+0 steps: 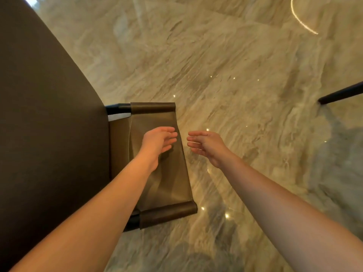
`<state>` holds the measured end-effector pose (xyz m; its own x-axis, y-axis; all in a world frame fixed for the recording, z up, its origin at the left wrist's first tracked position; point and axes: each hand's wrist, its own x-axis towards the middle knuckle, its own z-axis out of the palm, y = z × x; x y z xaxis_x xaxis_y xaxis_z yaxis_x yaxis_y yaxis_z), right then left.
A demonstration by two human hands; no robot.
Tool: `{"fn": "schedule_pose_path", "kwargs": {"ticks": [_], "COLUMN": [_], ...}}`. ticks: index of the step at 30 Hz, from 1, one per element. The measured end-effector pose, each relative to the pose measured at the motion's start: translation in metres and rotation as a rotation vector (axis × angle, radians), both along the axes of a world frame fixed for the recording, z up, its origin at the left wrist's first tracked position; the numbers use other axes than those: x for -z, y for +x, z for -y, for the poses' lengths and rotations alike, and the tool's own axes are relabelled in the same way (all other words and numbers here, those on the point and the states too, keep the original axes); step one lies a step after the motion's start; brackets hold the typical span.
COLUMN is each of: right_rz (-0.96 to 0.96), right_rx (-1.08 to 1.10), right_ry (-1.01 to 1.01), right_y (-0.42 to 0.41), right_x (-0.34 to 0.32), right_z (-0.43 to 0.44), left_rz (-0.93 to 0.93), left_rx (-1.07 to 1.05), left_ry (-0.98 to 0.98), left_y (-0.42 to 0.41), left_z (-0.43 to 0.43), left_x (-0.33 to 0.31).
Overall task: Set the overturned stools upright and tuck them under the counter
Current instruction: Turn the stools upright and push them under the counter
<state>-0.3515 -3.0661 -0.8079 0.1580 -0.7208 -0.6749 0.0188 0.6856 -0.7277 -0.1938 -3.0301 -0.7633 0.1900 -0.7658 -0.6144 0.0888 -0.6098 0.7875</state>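
Brown matte counter (49, 114) fills nine o'clock; the olive leather sling stool (165, 183) sits at centre, seemingly upright and tucked against its edge. Left hand (159, 142) is released above it, right hand (206, 146) released beside it. The thin black stool leg (341, 93) at three o'clock probably calls for righting next.

Stool (167, 193): brown leather sling back, slightly creased, stretched between two rolled sleeve ends on black frame bars. Looks upright, pushed in against the edge of the dark brown desk (49, 124). A strip of brown seat shows between back and desk edge, the rest is hidden under the top; only the back sticks out over the marble floor (245, 95). Far right: one black leg (341, 94), slanted, most of it out of frame, so can't tell that stool's pose.
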Motion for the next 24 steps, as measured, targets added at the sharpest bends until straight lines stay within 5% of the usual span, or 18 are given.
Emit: {"fn": "schedule_pose_path", "kwargs": {"ticks": [24], "right_rz": [-0.024], "right_rx": [-0.1], "right_ry": [0.225], "right_y": [0.038], "right_x": [0.066], "right_z": [-0.004], "left_rz": [0.177], "left_rx": [0.286], "left_ry": [0.1], "left_y": [0.018], "left_z": [-0.012], "left_x": [0.04]}}
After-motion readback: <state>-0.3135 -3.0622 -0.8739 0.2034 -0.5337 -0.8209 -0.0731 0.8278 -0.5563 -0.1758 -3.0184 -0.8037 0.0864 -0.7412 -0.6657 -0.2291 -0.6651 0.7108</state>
